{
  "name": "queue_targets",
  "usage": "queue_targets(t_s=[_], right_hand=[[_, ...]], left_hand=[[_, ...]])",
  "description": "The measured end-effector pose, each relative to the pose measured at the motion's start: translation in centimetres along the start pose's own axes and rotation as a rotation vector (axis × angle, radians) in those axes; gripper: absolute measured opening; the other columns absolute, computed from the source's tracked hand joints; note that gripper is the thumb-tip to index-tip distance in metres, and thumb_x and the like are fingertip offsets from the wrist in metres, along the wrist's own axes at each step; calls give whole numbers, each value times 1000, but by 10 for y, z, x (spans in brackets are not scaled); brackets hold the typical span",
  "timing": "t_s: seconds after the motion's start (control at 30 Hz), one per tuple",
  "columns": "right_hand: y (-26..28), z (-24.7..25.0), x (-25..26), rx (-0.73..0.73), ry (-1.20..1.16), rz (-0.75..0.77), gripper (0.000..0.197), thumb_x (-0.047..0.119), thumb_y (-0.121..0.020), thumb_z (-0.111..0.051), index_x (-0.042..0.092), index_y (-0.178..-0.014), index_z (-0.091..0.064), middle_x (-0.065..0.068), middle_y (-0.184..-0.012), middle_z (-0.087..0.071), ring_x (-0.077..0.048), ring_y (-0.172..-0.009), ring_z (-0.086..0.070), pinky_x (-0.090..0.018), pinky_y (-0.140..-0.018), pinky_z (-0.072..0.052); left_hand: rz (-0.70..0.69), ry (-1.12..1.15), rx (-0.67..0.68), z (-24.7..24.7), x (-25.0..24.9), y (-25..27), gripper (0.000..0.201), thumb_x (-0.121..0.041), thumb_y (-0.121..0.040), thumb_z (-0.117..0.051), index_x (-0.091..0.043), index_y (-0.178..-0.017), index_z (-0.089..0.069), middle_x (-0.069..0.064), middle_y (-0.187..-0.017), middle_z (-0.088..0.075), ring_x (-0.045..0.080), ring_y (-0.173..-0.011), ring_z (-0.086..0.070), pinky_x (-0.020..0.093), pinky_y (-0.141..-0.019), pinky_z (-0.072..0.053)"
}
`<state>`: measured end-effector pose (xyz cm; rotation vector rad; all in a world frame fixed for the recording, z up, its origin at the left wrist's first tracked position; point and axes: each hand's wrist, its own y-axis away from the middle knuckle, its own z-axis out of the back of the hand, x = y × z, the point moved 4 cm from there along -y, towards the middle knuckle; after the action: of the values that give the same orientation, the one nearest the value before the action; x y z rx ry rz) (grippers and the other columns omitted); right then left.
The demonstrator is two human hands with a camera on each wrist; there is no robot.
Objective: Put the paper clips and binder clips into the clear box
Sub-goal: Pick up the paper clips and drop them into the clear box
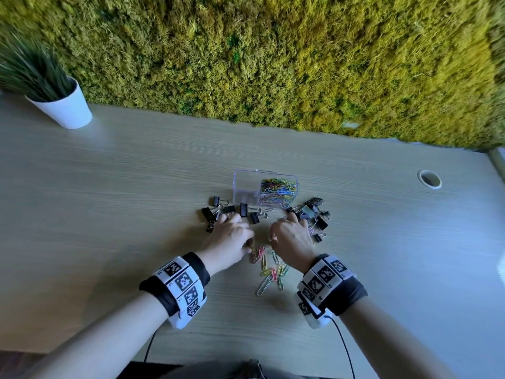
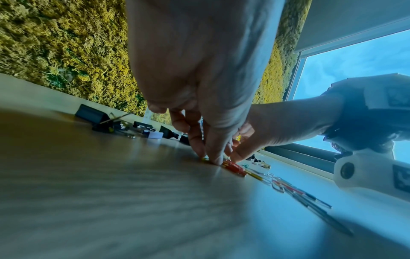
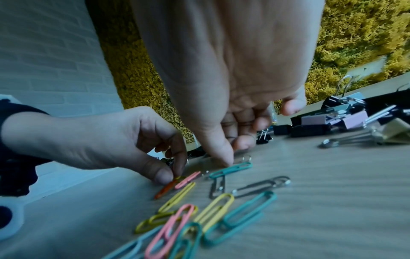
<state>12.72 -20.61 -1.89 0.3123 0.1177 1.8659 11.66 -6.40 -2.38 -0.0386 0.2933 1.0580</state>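
The clear box (image 1: 246,187) stands open on the table, with a heap of coloured paper clips (image 1: 277,186) in its right half. Black binder clips lie left of it (image 1: 218,212) and right of it (image 1: 317,214). Loose paper clips (image 1: 270,269) lie between my wrists. My left hand (image 1: 250,246) pinches the end of an orange paper clip (image 3: 166,188) between thumb and forefinger, low on the table. My right hand (image 1: 273,236) hovers beside it. Its thumb tip presses the table at a teal paper clip (image 3: 230,169), with the other fingers bent above and nothing seen between them.
A white pot with a grass plant (image 1: 62,105) stands at the table's far left. A moss wall (image 1: 273,64) runs along the back edge. A round cable hole (image 1: 429,179) sits at the right. Pale pink binder clips (image 3: 355,119) mix with the black ones.
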Motion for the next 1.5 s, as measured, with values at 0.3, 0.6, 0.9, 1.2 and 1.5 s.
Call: queue_targets(t_s=[0.3,0.6,0.9,1.2,1.5], right_hand=[[9,-3,2,-109,8,139,13,10,-86,-51,16,-94,-59,-1,-99,-66,-21,-100,-44,-37,-85,-32],[-20,97,-42,-696,-628,-32,14,0,-73,-69,14,-73,-67,27,-70,-43,-17,-75,-48,-42,-74,-45],[-32,91,-54,-798,-576,-34,13,3,-75,-67,15,-75,-69,9,-77,-66,-22,-81,-53,-44,-70,-48],[-1,64,-56,-811,-489,12,12,2,-76,-63,13,-75,-68,2,-75,-67,-23,-78,-51,-41,-69,-47],[-2,28,-22,-424,-343,205,33,-7,-68,-41,11,-80,-66,-3,-88,-70,-23,-87,-55,-40,-71,-50]], left_hand=[[-42,-65,20,-1,-2,1,16,-33,-84,-64,-19,-92,-61,-5,-100,-61,19,-102,-43,38,-85,-26],[80,348,-273,43,14,-12,11,-24,-74,-77,-22,-79,-67,-4,-78,-61,14,-77,-51,38,-84,-41],[26,425,-481,92,14,-72,18,-14,-69,-79,-20,-78,-64,-6,-73,-65,15,-72,-58,44,-79,-49],[-43,266,-481,86,-14,-105,19,-5,-72,-73,-14,-84,-63,-4,-71,-64,17,-75,-52,32,-74,-32],[-51,261,-631,93,10,-67,21,-14,-72,-76,-14,-87,-63,-6,-77,-65,19,-80,-50,36,-73,-37]])
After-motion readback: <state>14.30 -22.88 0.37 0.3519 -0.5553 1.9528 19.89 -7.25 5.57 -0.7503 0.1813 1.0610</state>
